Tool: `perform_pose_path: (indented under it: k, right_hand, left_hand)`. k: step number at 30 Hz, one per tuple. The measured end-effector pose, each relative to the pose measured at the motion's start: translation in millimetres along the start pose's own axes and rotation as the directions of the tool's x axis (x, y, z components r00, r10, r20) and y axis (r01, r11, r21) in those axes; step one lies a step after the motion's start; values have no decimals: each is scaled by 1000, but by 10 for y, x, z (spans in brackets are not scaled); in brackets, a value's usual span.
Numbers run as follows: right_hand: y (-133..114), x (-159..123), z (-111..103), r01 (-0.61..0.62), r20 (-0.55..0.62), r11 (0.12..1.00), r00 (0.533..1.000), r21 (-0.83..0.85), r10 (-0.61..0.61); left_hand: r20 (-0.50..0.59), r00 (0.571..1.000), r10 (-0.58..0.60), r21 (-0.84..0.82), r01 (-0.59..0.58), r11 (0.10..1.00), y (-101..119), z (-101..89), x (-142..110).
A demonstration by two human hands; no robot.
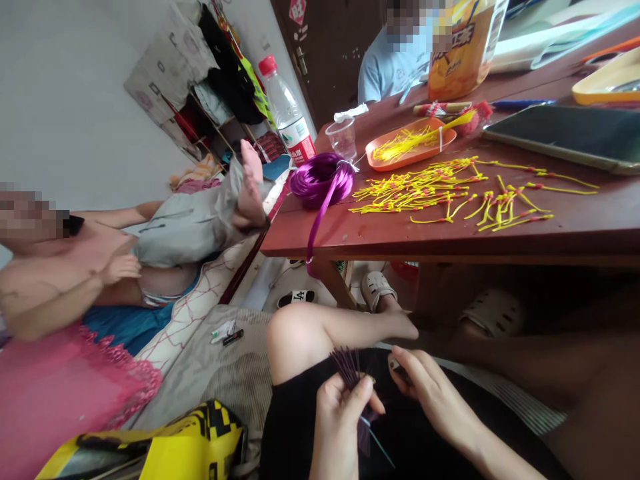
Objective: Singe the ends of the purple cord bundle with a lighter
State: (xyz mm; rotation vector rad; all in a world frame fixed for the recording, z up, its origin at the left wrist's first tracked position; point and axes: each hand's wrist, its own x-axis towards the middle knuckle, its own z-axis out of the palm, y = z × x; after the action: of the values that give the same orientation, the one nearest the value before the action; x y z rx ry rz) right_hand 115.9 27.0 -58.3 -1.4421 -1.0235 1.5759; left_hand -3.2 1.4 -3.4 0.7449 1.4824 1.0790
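Observation:
Over the lap, my left hand (340, 407) is closed around a bundle of thin dark purple cords (345, 363), whose ends fan out above the fingers. Below that hand, more of the dark strands and a thin pale stick-like piece (380, 443) hang down. Just to the right, my right hand (425, 387) has its fingers curled around a small dark object, mostly hidden, that I cannot make out. On the table's near-left corner lies a coil of shiny purple cord (320, 180), one tail dropping over the edge. Several yellow knotted cords with red bits (425, 187) lie beside it.
The red-brown table (380, 233) carries an orange dish (410, 160) of yellow strands, a plastic cup (343, 139), a red-capped bottle (290, 113), a jug (463, 53) and a phone (570, 133). One person lies on the left; another is behind the table. A yellow bag (190, 447) lies lower left.

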Motion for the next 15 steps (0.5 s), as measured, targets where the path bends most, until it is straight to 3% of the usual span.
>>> perform_pose_path:
  k: [15]
  right_hand:
    - [35,13,18,65,51,997,996,41,-67]
  left_hand:
    - [18,1000,14,26,-14,1000,-4,-14,7]
